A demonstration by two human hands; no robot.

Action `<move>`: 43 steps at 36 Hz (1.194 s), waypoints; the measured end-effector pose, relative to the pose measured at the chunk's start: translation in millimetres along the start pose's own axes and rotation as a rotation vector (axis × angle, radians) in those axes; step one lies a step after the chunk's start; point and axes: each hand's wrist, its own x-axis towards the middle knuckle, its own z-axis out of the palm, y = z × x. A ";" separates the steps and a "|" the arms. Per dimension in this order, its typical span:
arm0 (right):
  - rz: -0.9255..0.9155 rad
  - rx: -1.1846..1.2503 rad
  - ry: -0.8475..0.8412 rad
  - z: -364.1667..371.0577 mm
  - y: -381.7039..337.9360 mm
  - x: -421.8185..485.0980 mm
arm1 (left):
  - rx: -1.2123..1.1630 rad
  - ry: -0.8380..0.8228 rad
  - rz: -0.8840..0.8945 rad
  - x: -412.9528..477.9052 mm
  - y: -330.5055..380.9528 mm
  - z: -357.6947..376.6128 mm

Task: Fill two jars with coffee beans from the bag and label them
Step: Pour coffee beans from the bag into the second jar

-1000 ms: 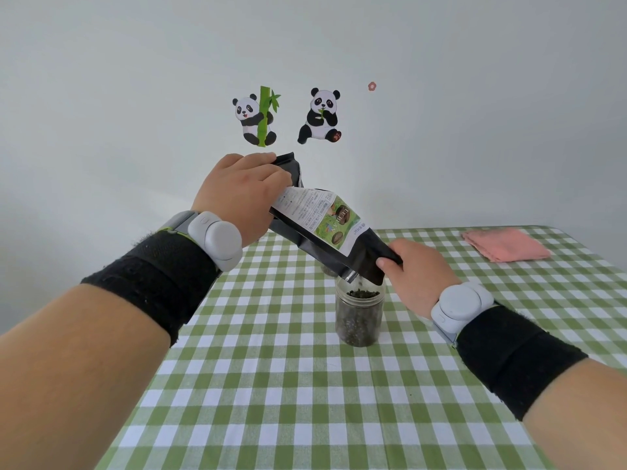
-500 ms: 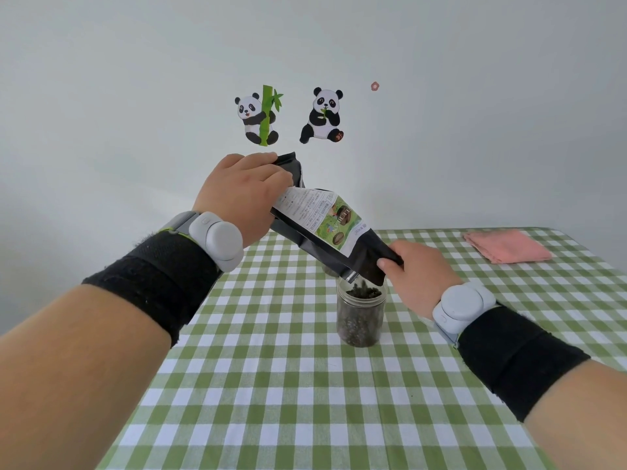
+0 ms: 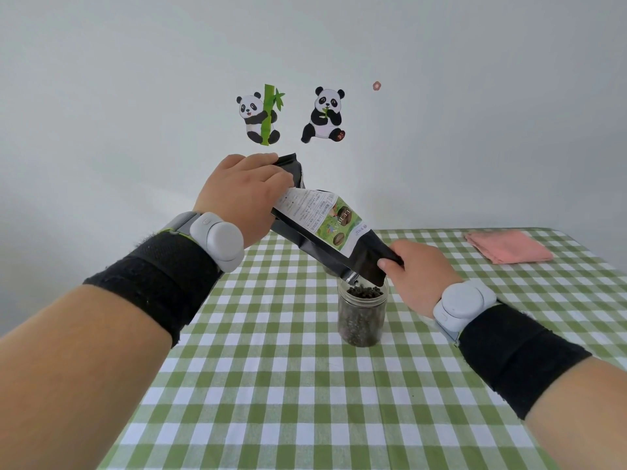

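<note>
A black coffee bag [image 3: 325, 232] with a green and white label hangs tilted over the table, its open mouth down at the right. My left hand [image 3: 242, 195] grips the bag's raised bottom end. My right hand [image 3: 417, 269] pinches the bag's lower corner beside the mouth. Directly under the mouth stands a clear jar [image 3: 362, 317], filled with dark coffee beans up to its rim. A second jar [image 3: 328, 269] shows only as a sliver behind the bag.
The table wears a green and white checked cloth [image 3: 271, 385]. A folded pink cloth [image 3: 507, 247] lies at the far right. Panda stickers [image 3: 291, 117] decorate the wall behind. The table's left edge runs diagonally under my left forearm.
The level of beans in the jar has risen to the rim. Both hands and the bag have stayed almost in place.
</note>
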 end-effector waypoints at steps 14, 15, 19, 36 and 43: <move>-0.002 0.005 0.008 -1.4 -1.5 0.7 | 0.000 0.006 0.001 -0.2 -0.8 2.7; -0.002 0.009 0.010 -1.8 -1.5 0.5 | 0.001 0.005 0.000 -0.5 -0.9 2.7; -0.004 0.009 0.008 -1.8 -1.8 1.2 | 0.002 0.010 0.002 0.1 -1.5 1.6; 0.008 0.035 0.021 -0.6 -0.1 -1.2 | 0.009 0.022 0.022 1.9 1.2 0.4; 0.015 0.016 0.010 -0.5 0.8 -1.2 | -0.002 0.034 0.032 2.4 3.4 -0.2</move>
